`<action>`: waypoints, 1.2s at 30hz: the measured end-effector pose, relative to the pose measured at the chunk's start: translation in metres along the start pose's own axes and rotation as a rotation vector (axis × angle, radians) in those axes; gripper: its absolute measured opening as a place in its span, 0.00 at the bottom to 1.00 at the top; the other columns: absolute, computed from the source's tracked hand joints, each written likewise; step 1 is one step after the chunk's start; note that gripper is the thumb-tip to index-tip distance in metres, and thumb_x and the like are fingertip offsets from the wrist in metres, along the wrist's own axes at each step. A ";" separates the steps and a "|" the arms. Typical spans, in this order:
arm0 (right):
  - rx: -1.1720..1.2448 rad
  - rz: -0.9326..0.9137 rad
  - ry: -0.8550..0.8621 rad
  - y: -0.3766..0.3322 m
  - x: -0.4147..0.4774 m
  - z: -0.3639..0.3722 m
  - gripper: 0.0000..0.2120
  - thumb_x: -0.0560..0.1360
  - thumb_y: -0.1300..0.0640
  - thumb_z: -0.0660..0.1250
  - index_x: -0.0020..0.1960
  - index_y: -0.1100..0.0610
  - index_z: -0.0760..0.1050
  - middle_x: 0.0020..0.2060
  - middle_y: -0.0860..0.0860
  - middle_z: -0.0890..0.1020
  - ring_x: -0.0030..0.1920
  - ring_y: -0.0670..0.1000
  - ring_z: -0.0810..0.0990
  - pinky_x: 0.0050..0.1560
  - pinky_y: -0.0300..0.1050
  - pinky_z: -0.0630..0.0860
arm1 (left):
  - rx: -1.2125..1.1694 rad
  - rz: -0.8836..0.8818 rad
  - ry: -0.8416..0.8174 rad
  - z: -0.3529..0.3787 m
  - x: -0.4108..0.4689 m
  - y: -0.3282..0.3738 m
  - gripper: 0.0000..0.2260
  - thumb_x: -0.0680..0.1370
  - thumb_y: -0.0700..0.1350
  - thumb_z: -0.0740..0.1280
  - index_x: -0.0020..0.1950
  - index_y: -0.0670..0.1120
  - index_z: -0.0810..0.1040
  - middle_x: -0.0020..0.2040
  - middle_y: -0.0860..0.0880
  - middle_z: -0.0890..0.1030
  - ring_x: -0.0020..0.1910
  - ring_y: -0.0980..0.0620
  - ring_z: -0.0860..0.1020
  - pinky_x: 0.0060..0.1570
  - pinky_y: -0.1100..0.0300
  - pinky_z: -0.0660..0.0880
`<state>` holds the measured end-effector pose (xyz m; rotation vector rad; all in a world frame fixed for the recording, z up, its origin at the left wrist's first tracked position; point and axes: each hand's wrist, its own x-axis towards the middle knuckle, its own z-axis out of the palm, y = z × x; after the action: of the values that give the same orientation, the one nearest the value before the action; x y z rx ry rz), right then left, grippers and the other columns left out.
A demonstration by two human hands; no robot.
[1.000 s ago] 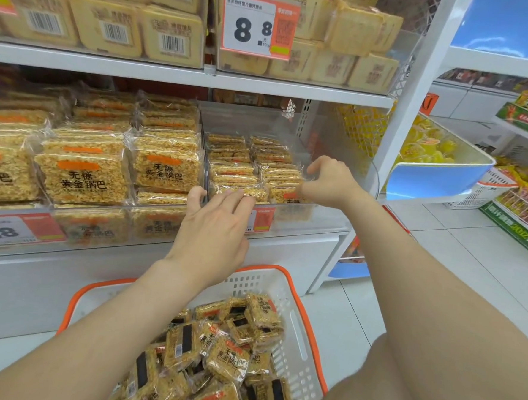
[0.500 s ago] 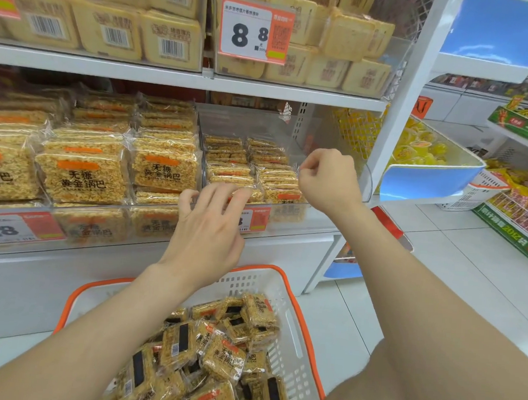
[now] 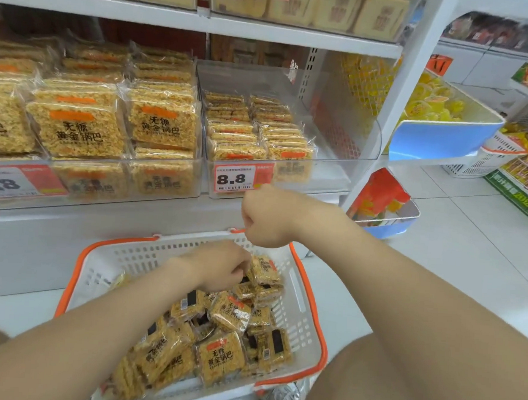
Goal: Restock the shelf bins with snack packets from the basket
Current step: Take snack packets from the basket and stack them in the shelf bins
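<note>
shop shelf (image 3: 267,30), left hand (image 3: 221,268) grips packet (image 3: 266,272)

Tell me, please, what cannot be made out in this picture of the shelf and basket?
In the head view:
- Whether the left hand has a grip on a snack packet: its back hides the fingertips.
- Whether the right hand holds anything: its curled fingers face away.
- The small print on the price tag: too small, blurred.
- The boxes on the top shelf: cut off by the upper edge.

Left grip (image 3: 221,266) curls low, pinching; right grip (image 3: 266,220) hovers fisted.
</note>
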<state>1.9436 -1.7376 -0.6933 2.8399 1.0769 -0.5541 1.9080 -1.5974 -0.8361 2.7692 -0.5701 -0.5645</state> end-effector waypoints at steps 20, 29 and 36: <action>-0.019 -0.028 -0.205 -0.010 0.030 0.018 0.14 0.78 0.56 0.61 0.57 0.60 0.82 0.50 0.56 0.85 0.50 0.61 0.85 0.50 0.55 0.83 | 0.025 -0.357 -0.418 0.100 -0.013 -0.059 0.25 0.79 0.34 0.66 0.70 0.58 0.65 0.84 0.45 0.50 0.46 0.49 0.81 0.36 0.58 0.76; -0.055 -0.026 -0.217 -0.010 0.030 0.015 0.18 0.78 0.54 0.61 0.62 0.60 0.81 0.57 0.58 0.85 0.59 0.62 0.84 0.58 0.61 0.82 | 0.002 -0.298 -0.417 0.112 -0.017 -0.071 0.30 0.80 0.42 0.73 0.75 0.60 0.63 0.82 0.44 0.55 0.47 0.51 0.82 0.39 0.58 0.79; -0.112 -0.034 -0.236 -0.012 0.029 0.009 0.19 0.79 0.53 0.61 0.62 0.59 0.82 0.59 0.58 0.85 0.61 0.63 0.83 0.59 0.63 0.81 | -0.279 -0.226 -0.161 0.076 -0.021 -0.068 0.19 0.82 0.38 0.61 0.55 0.63 0.62 0.47 0.45 0.77 0.40 0.50 0.73 0.43 0.50 0.76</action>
<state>1.9533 -1.7119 -0.7107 2.5859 1.0772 -0.7821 1.8805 -1.5412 -0.9196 2.5508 -0.1907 -0.8524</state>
